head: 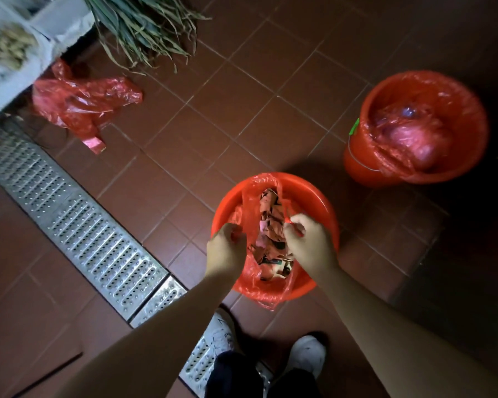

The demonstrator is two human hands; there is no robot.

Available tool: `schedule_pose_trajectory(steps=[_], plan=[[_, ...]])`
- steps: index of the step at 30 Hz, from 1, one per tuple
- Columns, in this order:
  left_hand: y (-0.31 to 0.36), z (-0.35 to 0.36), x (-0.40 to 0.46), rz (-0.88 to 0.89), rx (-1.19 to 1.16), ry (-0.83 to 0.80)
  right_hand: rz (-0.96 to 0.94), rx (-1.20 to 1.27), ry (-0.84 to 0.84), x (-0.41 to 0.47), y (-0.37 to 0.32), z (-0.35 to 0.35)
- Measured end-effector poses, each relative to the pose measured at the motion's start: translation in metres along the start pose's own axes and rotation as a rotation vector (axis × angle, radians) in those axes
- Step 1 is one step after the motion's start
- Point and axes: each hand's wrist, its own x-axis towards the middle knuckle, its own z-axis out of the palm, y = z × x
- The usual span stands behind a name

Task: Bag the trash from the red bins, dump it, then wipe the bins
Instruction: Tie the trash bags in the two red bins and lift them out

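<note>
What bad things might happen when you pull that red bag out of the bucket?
The bag looks thin, and both the left hand and right hand pinch its edges, so it might tear under the paper trash. Scraps could then fall toward the drain grate close by. The light bin may also lift or tip with the bag.
</note>
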Motion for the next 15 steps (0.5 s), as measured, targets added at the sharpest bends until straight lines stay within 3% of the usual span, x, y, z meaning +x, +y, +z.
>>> schedule_pose_trajectory(steps=[3, 6, 8, 15], plan=[[-0.008, -0.012, -0.011, -0.251, 0.109, -0.195, 0.188, -0.077, -0.129, -0.003, 0.004, -0.016], [-0.012, -0.025, -0.021, -0.284, 0.072, -0.304, 0.258, -0.120, -0.211, -0.007, 0.006, -0.032], [-0.006, -0.032, -0.029, -0.258, -0.128, -0.342, 0.273, -0.048, -0.188, -0.007, 0.001, -0.041], [0.046, -0.065, -0.037, -0.177, -0.776, -0.405, 0.456, 0.551, 0.001, 0.001, -0.018, -0.072]])
